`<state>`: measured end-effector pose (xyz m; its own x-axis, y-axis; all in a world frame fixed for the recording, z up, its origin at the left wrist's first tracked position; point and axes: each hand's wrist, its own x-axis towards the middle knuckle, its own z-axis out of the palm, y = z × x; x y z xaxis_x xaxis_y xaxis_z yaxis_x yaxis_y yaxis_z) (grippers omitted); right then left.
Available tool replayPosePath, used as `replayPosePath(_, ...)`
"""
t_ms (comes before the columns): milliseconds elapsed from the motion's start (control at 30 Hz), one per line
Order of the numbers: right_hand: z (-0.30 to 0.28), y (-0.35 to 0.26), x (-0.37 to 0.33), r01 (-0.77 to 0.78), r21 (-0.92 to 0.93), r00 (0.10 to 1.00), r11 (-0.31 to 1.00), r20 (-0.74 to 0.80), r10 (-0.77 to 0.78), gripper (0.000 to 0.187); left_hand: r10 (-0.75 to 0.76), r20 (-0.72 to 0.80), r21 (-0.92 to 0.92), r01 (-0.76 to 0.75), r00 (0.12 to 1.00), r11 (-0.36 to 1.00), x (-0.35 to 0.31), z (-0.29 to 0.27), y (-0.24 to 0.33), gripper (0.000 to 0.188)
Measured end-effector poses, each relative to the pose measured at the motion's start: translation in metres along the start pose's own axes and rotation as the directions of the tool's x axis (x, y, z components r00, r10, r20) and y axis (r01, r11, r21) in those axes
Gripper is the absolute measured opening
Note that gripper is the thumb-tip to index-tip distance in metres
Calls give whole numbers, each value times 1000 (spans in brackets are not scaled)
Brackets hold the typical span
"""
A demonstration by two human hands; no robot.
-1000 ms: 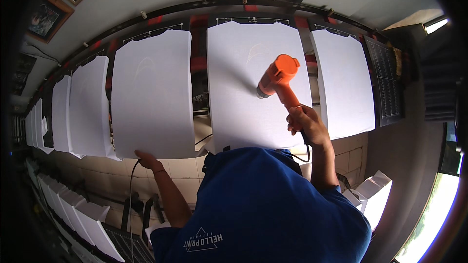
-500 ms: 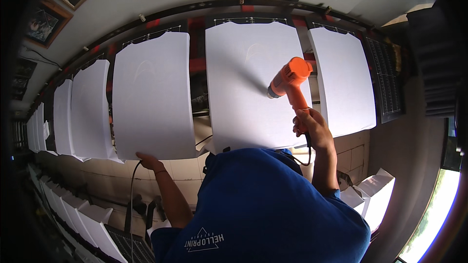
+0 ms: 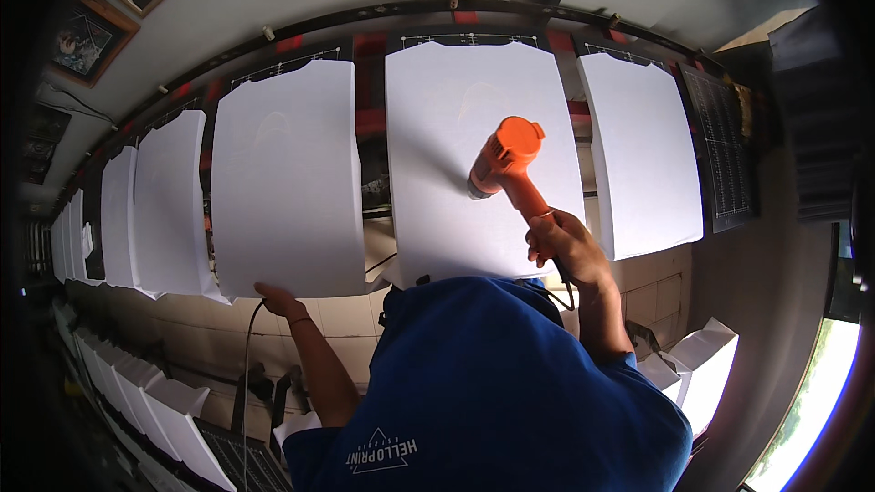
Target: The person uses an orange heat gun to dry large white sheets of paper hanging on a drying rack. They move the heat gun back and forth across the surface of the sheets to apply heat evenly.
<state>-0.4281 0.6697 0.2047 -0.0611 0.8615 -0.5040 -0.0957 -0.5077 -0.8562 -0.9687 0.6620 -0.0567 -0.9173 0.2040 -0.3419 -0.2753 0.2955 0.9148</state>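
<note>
My right hand (image 3: pixel 567 246) is closed round the handle of an orange heat gun (image 3: pixel 512 150). The gun's nozzle points down and to the left over the white fabric piece (image 3: pixel 437 219) in the middle, and casts a shadow there. I cannot make out whether the nozzle touches the cloth. My left hand (image 3: pixel 281 301) is at the near edge of the white fabric piece (image 3: pixel 284 191) to the left, its fingers partly hidden. A dark cord (image 3: pixel 248 364) hangs down from that hand, which looks closed on it.
More white pieces (image 3: pixel 643 155) lie on dark boards along the long rack, and a bare dark board (image 3: pixel 720 146) is at the right end. A black rail (image 3: pixel 392 7) runs behind. White pieces on boards (image 3: pixel 150 396) form another row at lower left.
My right hand has brought the heat gun leftward and slightly nearer me over the middle fabric piece. The left hand stays at its edge.
</note>
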Motion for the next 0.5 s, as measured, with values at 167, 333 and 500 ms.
replayPosePath(167, -52, 7, -30, 37, 28, 941, 999, -337, -25, 40, -18, 74, -93, 25, 997, 995, -12, 1, 9, 70)
replayPosePath(333, -59, 8, -41, 59, 71, 887, 996, -461, -20, 36, -33, 136, -155, 55, 990, 986, -27, 4, 18, 69)
replayPosePath(500, -12, 3, -27, 32, 75, 964, 997, -267, -11, 37, -59, 156, -162, 84, 986, 983, -25, 1, 19, 68)
